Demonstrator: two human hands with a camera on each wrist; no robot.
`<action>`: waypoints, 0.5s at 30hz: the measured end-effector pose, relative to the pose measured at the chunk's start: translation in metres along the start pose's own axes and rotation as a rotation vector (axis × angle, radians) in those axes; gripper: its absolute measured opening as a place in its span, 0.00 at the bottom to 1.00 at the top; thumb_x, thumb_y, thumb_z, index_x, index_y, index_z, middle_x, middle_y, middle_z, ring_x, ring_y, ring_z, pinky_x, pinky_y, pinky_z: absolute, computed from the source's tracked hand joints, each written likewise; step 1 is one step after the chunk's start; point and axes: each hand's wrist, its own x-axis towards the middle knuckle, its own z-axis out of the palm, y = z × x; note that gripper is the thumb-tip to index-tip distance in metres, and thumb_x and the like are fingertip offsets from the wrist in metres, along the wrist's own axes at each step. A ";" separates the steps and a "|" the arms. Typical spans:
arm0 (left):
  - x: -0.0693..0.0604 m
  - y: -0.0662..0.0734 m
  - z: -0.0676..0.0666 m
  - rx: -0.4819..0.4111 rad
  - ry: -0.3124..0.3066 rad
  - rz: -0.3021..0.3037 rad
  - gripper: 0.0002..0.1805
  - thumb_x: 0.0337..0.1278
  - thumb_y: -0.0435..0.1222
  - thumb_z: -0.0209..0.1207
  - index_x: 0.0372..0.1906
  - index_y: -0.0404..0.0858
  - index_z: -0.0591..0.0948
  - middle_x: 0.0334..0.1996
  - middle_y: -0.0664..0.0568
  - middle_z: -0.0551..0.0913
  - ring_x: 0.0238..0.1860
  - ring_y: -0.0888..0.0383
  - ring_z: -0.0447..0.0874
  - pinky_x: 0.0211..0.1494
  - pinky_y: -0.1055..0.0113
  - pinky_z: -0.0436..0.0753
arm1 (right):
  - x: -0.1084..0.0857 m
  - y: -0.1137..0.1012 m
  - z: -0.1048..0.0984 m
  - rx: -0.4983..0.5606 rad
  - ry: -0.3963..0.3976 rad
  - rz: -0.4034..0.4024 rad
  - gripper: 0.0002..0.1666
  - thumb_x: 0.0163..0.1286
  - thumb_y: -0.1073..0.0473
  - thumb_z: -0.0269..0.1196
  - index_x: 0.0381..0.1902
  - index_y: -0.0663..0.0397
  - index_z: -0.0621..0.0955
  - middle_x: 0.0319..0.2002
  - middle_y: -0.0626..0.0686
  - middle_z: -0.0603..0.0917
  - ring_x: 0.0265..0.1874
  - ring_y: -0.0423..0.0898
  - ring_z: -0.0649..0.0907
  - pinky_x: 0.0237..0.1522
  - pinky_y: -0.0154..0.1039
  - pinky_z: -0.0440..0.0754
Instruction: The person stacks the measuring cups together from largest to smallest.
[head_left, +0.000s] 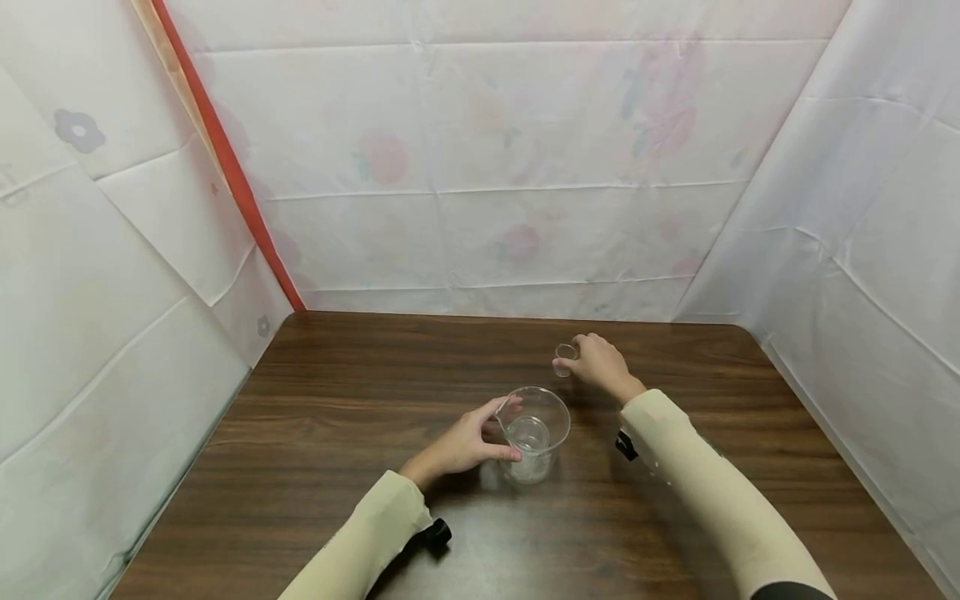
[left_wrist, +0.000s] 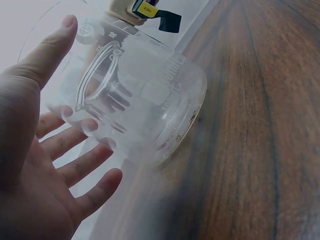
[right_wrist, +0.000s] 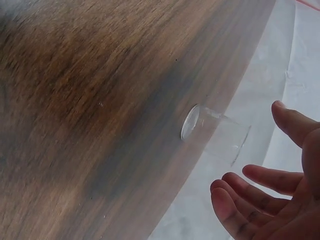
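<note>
Pale sheeting [head_left: 465, 167] behind tabletop [head_left: 360, 383]; left hand [head_left: 468, 442] loose around beaker [head_left: 553, 429], right hand [head_left: 602, 363] loose beside cup [right_wrist: 219, 135].

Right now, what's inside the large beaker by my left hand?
A smaller glass vessel sits inside the large beaker. Layered glass and glare obscure the vessel's base; anything beneath is hidden.

Cream sleeves [head_left: 378, 529], both arms
I see blk wrist units [head_left: 437, 533], yel tag [left_wrist: 148, 9], dk band [head_left: 791, 591] on R arm.
</note>
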 end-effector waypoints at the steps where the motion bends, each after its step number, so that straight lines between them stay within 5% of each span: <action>1: 0.000 0.001 0.000 -0.002 0.000 -0.001 0.45 0.52 0.41 0.70 0.74 0.45 0.61 0.70 0.50 0.70 0.68 0.49 0.71 0.63 0.48 0.77 | 0.001 0.000 0.001 -0.002 0.000 0.000 0.37 0.64 0.41 0.65 0.57 0.68 0.77 0.49 0.65 0.81 0.46 0.60 0.82 0.44 0.54 0.81; 15: 0.000 0.007 0.000 0.012 -0.003 -0.016 0.45 0.53 0.36 0.69 0.74 0.40 0.60 0.70 0.46 0.69 0.68 0.47 0.70 0.63 0.47 0.76 | 0.008 -0.002 0.009 -0.012 0.015 0.047 0.36 0.65 0.41 0.65 0.57 0.67 0.77 0.54 0.67 0.81 0.51 0.63 0.81 0.47 0.56 0.82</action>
